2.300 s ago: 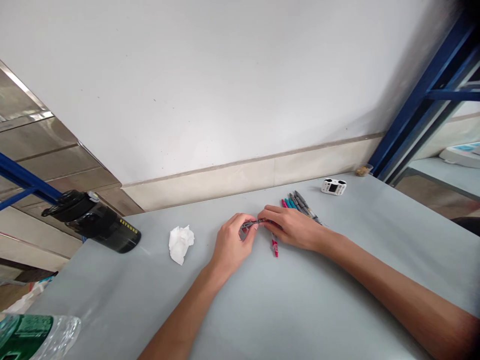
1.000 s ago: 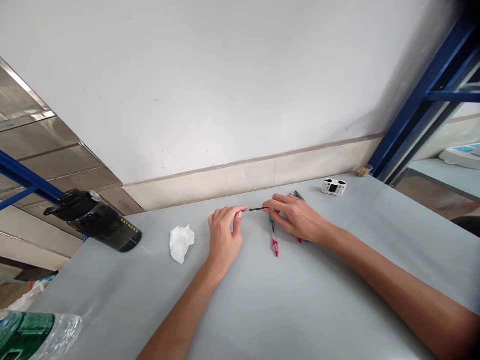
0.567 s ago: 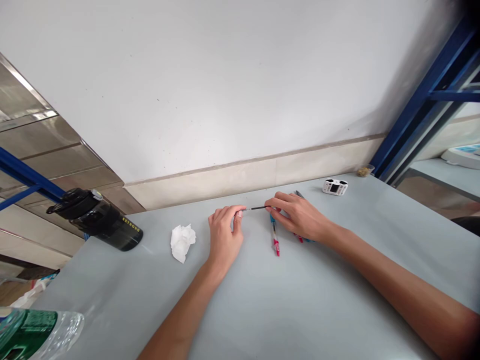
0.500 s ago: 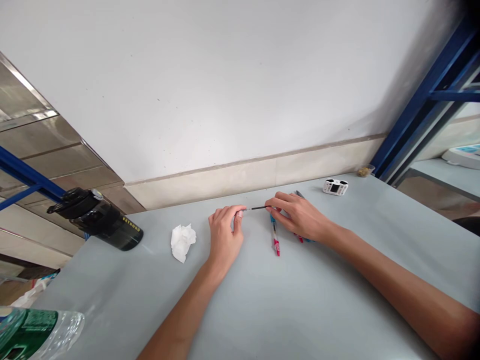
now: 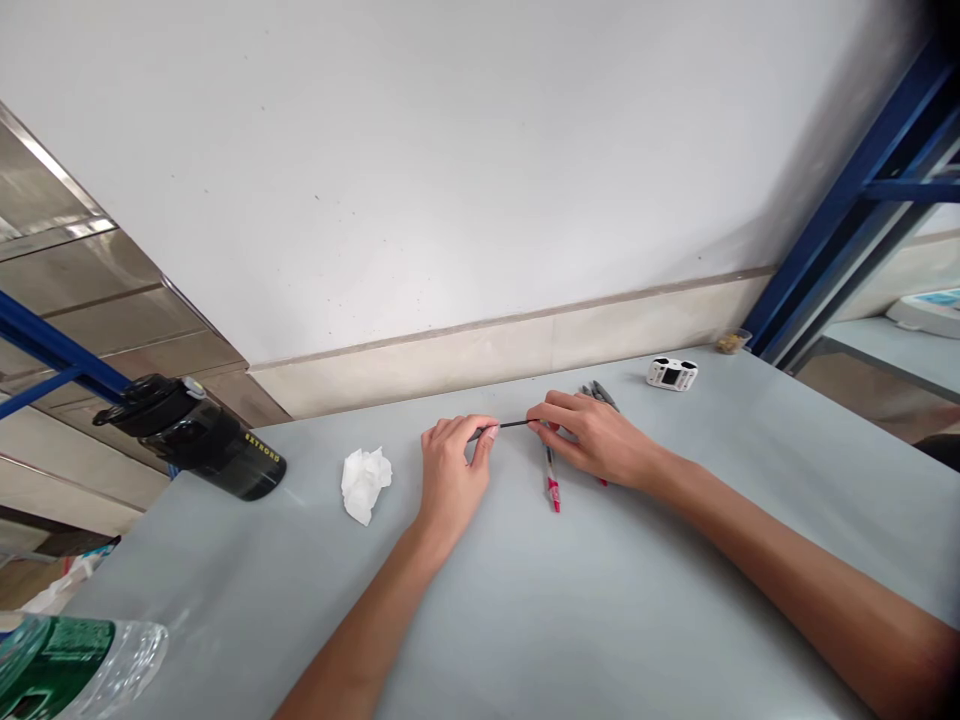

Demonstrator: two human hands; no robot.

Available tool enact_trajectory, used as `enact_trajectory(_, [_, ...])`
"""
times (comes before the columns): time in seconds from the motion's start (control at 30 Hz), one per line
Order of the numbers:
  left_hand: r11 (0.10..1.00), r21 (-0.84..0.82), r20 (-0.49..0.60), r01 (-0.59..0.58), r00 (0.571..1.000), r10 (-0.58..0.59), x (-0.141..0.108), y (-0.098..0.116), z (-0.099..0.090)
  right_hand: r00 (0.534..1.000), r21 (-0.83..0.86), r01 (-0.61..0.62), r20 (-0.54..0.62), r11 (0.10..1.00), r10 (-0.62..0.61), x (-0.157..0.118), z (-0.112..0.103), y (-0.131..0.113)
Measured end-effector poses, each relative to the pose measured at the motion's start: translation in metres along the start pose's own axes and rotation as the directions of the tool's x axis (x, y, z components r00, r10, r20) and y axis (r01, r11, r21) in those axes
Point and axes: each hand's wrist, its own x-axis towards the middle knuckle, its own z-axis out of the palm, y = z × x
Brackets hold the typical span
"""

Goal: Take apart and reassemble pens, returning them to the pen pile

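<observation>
My left hand (image 5: 454, 470) and my right hand (image 5: 592, 440) face each other on the grey table (image 5: 600, 600). A thin black rod (image 5: 510, 425), perhaps a pen refill, spans the gap, with its ends pinched in the fingertips of both hands. Under my right fingers lies a pen with a pink-red barrel (image 5: 553, 480), partly covered. Several grey markers (image 5: 600, 394) stick out beyond my right hand, and a red tip shows below its palm. A crumpled white tissue (image 5: 365, 485) lies left of my left hand.
A black bottle (image 5: 202, 445) lies on its side at the table's left. A white small device (image 5: 672, 374) and a small cup (image 5: 731, 341) sit by the wall. A plastic water bottle (image 5: 82, 665) is at the lower left corner. A blue metal frame (image 5: 847, 210) stands at the right.
My hands have moved apart since the earliest frame, and the thin black rod now shows between them. My left hand has since shifted slightly right, tilting the rod. The markers are more covered.
</observation>
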Motion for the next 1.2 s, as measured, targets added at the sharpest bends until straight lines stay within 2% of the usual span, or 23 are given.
enact_trajectory(1.2, [0.999,-0.023,0.043,-0.043,0.998,0.044,0.0002,-0.0033,0.0006,0.995,0.059,-0.060,0.085,0.996,0.055,-0.0028,-0.0001,-0.0031])
